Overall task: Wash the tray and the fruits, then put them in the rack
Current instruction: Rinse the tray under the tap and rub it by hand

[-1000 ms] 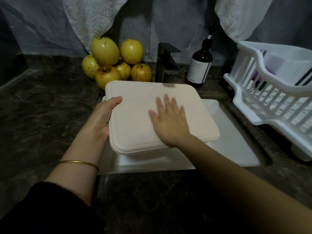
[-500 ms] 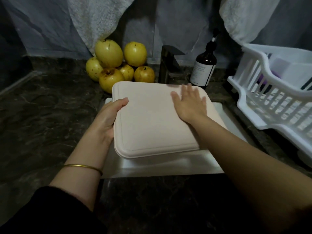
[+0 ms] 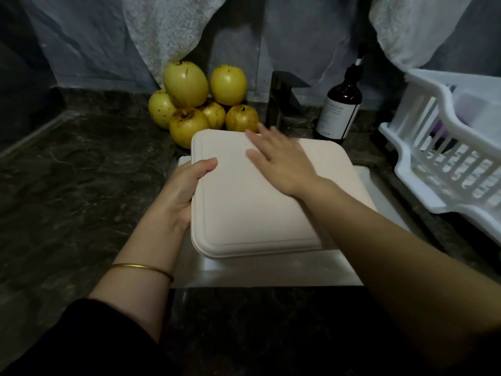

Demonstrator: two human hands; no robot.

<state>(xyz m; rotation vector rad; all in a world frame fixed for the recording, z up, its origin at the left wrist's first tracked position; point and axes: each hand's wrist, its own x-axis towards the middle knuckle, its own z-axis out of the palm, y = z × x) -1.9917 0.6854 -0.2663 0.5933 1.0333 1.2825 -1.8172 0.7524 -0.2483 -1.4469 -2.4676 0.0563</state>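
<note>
Cream-coloured plastic tray (image 3: 244, 207), rectangular with rounded corners, fills the middle of the view, held roughly level above a pale sink (image 3: 271, 270). At nine o'clock of the tray, the left hand (image 3: 187, 191) grasps its edge, thumb on top and fingers curled underneath; a thin gold bangle (image 3: 143, 268) circles that wrist. The right hand (image 3: 282, 164) lies flat on the tray's top surface toward twelve o'clock, fingers straight and spread, pressing or wiping rather than gripping; its fingertips are slightly blurred. At eleven o'clock, a pile of yellow apples (image 3: 187, 85) sits on the dark marble countertop (image 3: 67, 185), the nearest ones just beside the tray's far corner. A dark faucet (image 3: 282, 101) stands at twelve o'clock, a brown pump bottle (image 3: 339, 109) at one o'clock, and a white plastic dish rack (image 3: 433, 158) at three o'clock, apart from the tray. No running water is visible. Neither the tray nor any apple is in the rack, so the washing appears to be at an early stage. Two likely hazards: the tray hangs from a single one-sided grip, so once wet it could slip and drop into the sink; and a push from the flat hand toward twelve o'clock could drive the far edge into the apple pile and send fruit rolling.
</note>
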